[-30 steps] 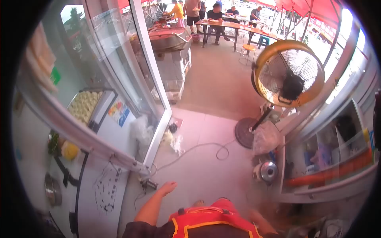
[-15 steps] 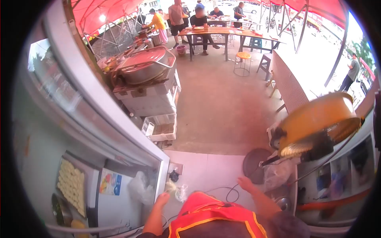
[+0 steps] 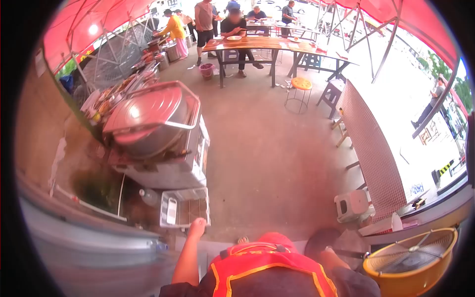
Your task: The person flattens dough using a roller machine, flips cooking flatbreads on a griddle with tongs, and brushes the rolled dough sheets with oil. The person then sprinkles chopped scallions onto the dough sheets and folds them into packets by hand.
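My left hand [image 3: 197, 227] hangs in front of me at the lower left, over the near edge of a white plastic crate [image 3: 184, 208]; its fingers look curled, and whether it holds anything is too small to tell. Low on the right, my right hand [image 3: 328, 253] is blurred beside the dark round base [image 3: 321, 239] of the yellow fan [image 3: 413, 257]. Its fingers cannot be made out. Between my arms is the red apron [image 3: 267, 262] with yellow trim. A foot [image 3: 243, 240] shows just beyond the apron.
A large lidded pot [image 3: 148, 116] stands on a white cabinet [image 3: 168, 173] at left. Right are a long patterned board [image 3: 368, 153], a white stool [image 3: 352, 205] and the fan. Ahead are an orange-topped stool [image 3: 301, 84], a wooden table [image 3: 257, 43] and several people.
The view has moved forward through the doorway; the glass door and dumpling tray have left view. The pot, crate and table appear nearer. My right hand has dropped lower beside the fan's base.
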### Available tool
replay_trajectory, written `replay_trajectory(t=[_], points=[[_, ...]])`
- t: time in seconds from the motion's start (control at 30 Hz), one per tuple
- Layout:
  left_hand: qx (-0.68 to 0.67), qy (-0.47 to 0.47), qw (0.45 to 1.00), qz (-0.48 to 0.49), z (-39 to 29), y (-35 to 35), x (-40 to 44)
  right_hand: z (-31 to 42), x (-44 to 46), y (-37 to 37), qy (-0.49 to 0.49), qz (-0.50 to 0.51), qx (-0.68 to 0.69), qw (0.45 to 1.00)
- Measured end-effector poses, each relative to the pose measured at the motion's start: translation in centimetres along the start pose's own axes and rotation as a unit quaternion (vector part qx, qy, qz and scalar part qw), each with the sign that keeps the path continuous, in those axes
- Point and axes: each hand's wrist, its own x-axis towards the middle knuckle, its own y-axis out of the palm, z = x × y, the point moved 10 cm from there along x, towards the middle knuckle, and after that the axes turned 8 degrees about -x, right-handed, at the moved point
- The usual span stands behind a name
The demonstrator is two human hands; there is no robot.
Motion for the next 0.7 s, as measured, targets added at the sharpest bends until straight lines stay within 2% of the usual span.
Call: replay_trajectory(t=[0.03,0.1,0.2,0.27,0.33,0.37,0.4,0.43,0.5,0.53,0.57,0.6,0.63,0.7], points=[[-0.040,0.030,0.999,0.017,-5.5,0.4,3.6,-2.8,-2.7,-2.8,0.077,0.026,0.097,0.992],[-0.034,0.079,0.995,0.051,-15.4,1.0,9.4,-5.8,-2.7,-6.8,0.142,0.039,0.212,0.966],[-0.041,0.144,0.987,0.054,-23.0,1.8,20.8,-10.3,3.5,-15.4,0.161,0.009,0.261,0.952],[-0.071,0.163,0.983,0.036,-27.1,1.6,27.2,-14.6,11.5,-23.7,0.142,-0.023,0.218,0.965],[-0.112,0.169,0.979,0.012,-29.7,1.4,34.0,-19.6,21.0,-35.8,0.097,-0.088,0.066,0.989],[-0.153,0.131,0.979,0.005,-30.8,2.1,37.6,-22.9,24.8,-43.9,0.116,-0.143,0.016,0.983],[-0.187,0.089,0.978,0.000,-31.0,2.4,40.2,-26.6,26.8,-52.1,0.192,-0.221,0.136,0.946],[-0.215,0.031,0.976,-0.001,-30.6,2.5,41.6,-30.1,28.3,-60.4,0.243,-0.319,0.257,0.879],[-0.232,0.010,0.972,0.020,-35.2,2.6,43.7,-29.2,29.8,-80.4,0.143,-0.253,0.402,0.868],[-0.246,0.002,0.969,0.027,-37.3,2.6,45.1,-28.6,30.7,-90.6,0.115,-0.377,0.364,0.844],[-0.278,0.023,0.959,0.057,-39.5,2.7,46.9,-26.4,30.9,-100.2,-0.003,-0.482,0.358,0.799],[-0.315,0.037,0.946,0.068,-40.9,2.0,48.4,-23.0,30.1,-109.4,-0.088,-0.481,0.358,0.795],[-0.355,0.050,0.932,0.061,-41.9,0.4,49.3,-19.4,28.9,-117.6,-0.123,-0.447,0.408,0.787],[-0.332,0.119,0.930,0.104,-48.7,-2.7,50.8,-11.4,28.8,-132.1,-0.226,-0.504,0.350,0.756]])
